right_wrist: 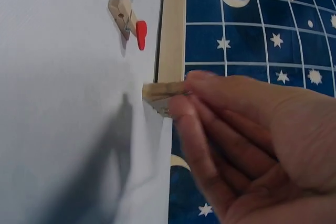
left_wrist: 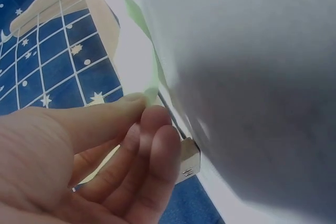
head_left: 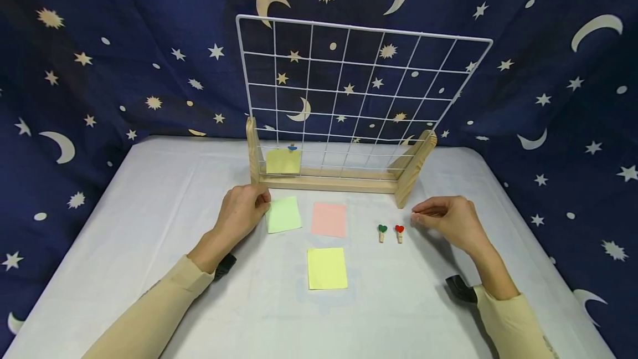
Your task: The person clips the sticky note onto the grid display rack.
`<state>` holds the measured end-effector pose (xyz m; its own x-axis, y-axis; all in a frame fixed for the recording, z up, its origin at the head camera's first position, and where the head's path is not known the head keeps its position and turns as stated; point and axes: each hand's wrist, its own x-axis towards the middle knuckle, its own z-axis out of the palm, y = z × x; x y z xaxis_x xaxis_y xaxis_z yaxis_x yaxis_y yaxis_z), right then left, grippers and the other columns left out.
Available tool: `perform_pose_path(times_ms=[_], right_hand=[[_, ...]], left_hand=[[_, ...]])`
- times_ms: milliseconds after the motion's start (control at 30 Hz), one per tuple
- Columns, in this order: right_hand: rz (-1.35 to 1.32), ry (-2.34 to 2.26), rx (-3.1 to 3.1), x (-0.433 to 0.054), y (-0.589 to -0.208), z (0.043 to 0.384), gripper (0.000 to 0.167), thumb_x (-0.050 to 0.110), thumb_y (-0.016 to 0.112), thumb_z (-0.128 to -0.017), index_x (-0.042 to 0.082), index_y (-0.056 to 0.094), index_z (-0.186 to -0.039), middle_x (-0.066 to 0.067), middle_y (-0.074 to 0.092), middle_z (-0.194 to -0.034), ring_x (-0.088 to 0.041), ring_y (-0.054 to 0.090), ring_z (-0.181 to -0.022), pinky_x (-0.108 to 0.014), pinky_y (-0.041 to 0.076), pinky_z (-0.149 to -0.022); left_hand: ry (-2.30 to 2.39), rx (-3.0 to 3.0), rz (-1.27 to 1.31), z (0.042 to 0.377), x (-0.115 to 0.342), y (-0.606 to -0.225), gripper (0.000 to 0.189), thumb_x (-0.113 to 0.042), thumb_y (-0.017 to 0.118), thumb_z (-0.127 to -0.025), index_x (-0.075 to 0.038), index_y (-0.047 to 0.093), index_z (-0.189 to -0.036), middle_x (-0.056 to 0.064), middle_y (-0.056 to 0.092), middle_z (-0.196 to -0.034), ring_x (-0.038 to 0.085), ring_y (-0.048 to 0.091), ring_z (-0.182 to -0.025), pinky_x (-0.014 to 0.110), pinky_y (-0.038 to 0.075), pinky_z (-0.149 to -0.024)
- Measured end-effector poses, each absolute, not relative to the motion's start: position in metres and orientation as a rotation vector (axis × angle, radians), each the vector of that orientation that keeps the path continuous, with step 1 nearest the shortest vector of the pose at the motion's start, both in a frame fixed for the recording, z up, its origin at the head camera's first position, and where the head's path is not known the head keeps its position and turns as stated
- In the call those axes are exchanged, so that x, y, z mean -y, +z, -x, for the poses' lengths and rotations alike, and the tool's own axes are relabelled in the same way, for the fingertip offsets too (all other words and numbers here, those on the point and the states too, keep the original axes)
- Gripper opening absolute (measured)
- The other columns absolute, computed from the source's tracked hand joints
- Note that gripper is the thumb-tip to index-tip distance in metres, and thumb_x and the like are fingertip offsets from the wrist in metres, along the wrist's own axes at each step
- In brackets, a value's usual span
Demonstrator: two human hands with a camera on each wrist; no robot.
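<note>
My left hand [head_left: 242,208] pinches the left edge of a pale green sticky note [head_left: 285,215] between thumb and fingers. In the left wrist view that note [left_wrist: 137,59] looks washed out and bends up from the tabletop. My right hand [head_left: 447,220] hovers to the right of two small wooden clothespins, one with a green heart [head_left: 382,229], one with a red heart [head_left: 400,229]. Its thumb and index fingertips stand close together with a narrow gap, and nothing shows held there. In the right wrist view the red-heart clothespin [right_wrist: 126,18] lies apart from the fingers.
A white wire grid [head_left: 344,62] leans back in a wooden stand [head_left: 329,183]. On its lower left a yellow note [head_left: 282,162] hangs from a blue clip [head_left: 292,148]. A pink note [head_left: 329,219] and another yellow note [head_left: 327,268] lie on the white cloth [head_left: 389,314].
</note>
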<state>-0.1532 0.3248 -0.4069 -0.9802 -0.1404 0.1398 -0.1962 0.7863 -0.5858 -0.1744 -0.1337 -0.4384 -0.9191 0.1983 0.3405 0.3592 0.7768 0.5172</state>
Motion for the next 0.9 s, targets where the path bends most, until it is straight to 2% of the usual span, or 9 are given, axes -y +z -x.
perform_pose_path(times_ms=[233, 567, 767, 900], right_hand=[[-0.389, 0.893, 2.758, -0.305, -0.4, 0.158, 0.013, 0.01, 0.089, -0.084, 0.017, 0.084, -0.093, 0.003, 0.08, -0.085, -0.005, 0.072, -0.073, -0.016, 0.053, -0.062], [-0.436, 0.963, 2.622, -0.275, -0.391, 0.162, 0.012, 0.014, 0.09, -0.084, 0.018, 0.085, -0.095, 0.004, 0.081, -0.087, 0.0, 0.072, -0.078, -0.017, 0.05, -0.061], [-0.441, 0.958, 2.542, -0.26, -0.383, 0.169, 0.014, 0.01, 0.091, -0.082, 0.015, 0.085, -0.095, -0.001, 0.082, -0.092, -0.01, 0.075, -0.075, -0.016, 0.05, -0.061], [-0.464, 0.971, 2.505, -0.248, -0.377, 0.174, 0.013, 0.009, 0.09, -0.083, 0.013, 0.085, -0.095, -0.003, 0.082, -0.091, -0.018, 0.075, -0.073, -0.016, 0.049, -0.057]], left_hand=[[-0.892, 2.634, 0.437, 0.177, 0.131, -0.439, 0.016, 0.005, 0.077, -0.083, -0.011, 0.077, -0.082, 0.003, 0.074, -0.076, 0.02, 0.068, -0.069, 0.04, 0.053, -0.065], [-0.908, 2.519, 0.488, 0.178, 0.127, -0.437, 0.018, 0.007, 0.076, -0.083, -0.01, 0.077, -0.084, 0.003, 0.076, -0.081, 0.02, 0.07, -0.069, 0.039, 0.055, -0.065], [-0.91, 2.467, 0.5, 0.18, 0.121, -0.434, 0.017, 0.007, 0.078, -0.082, -0.01, 0.079, -0.084, 0.003, 0.075, -0.081, 0.018, 0.067, -0.068, 0.037, 0.053, -0.065], [-0.917, 2.424, 0.521, 0.181, 0.114, -0.43, 0.014, 0.006, 0.08, -0.084, -0.008, 0.079, -0.086, 0.003, 0.074, -0.081, 0.017, 0.066, -0.068, 0.036, 0.053, -0.064]])
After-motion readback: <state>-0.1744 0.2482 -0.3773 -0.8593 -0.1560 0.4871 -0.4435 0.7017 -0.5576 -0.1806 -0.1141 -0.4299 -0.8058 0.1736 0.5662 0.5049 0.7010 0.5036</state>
